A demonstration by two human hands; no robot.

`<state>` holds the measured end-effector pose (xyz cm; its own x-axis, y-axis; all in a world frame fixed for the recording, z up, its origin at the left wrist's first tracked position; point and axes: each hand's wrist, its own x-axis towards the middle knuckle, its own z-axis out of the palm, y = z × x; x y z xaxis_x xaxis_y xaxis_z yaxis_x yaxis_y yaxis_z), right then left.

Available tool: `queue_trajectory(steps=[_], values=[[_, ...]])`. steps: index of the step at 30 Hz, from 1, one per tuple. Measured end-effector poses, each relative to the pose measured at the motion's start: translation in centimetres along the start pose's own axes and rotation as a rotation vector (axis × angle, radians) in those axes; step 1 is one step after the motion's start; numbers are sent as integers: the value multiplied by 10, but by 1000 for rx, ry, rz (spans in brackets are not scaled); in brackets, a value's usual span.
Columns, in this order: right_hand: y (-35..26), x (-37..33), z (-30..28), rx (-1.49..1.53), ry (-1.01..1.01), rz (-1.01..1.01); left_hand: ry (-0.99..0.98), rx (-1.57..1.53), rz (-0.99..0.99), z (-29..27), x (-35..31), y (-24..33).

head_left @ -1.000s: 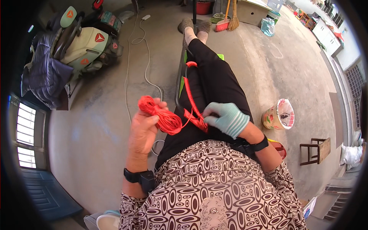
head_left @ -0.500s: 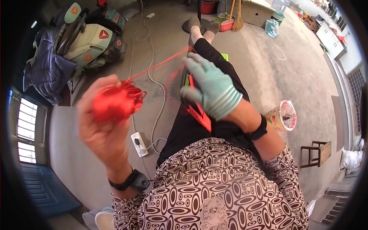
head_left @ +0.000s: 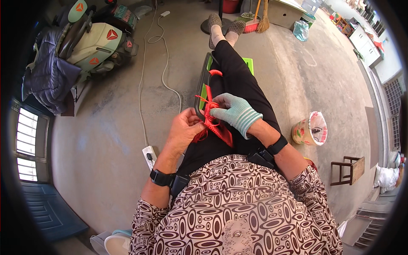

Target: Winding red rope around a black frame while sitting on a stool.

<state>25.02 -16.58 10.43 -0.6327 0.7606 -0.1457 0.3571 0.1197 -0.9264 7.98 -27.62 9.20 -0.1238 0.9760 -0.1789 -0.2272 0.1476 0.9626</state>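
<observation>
My bare left hand (head_left: 185, 127) and my right hand (head_left: 238, 112), in a striped pale green glove, meet over my lap. The fingers of both are pinched on red cord (head_left: 211, 111), bunched and looped between them. More of the red bundle hangs below my left fingers, partly hidden by them. Under the cord lies a red woven-looking strip (head_left: 222, 135), slanting across my dark trousers. Alongside runs the dark rounded edge of a frame (head_left: 202, 83) with green inside it. A red wrapped curve (head_left: 216, 72) shows farther up the frame. The exact grip of my fingertips is too small to make out.
A bright green piece (head_left: 248, 64) sticks out beyond my legs. On the left are a scooter (head_left: 95, 44), a white cable and a power strip (head_left: 148, 157). To the right stand a lined bin (head_left: 301, 131) and a wooden stool (head_left: 350, 171). Brooms (head_left: 263, 21) stand at the back.
My left hand has come down and right from the raised side, bringing the red cord to the lap. My right hand has dropped slightly, and the stretched strand between the hands is gone.
</observation>
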Motion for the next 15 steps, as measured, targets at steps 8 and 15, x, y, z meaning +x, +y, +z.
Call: queue_trajectory(steps=[8,15], values=[[-4,0,-2,371,124,-57,54,-235,96,6,1,-6],[-48,-24,-26,305,184,83,123,-138,94,8,-3,7]])
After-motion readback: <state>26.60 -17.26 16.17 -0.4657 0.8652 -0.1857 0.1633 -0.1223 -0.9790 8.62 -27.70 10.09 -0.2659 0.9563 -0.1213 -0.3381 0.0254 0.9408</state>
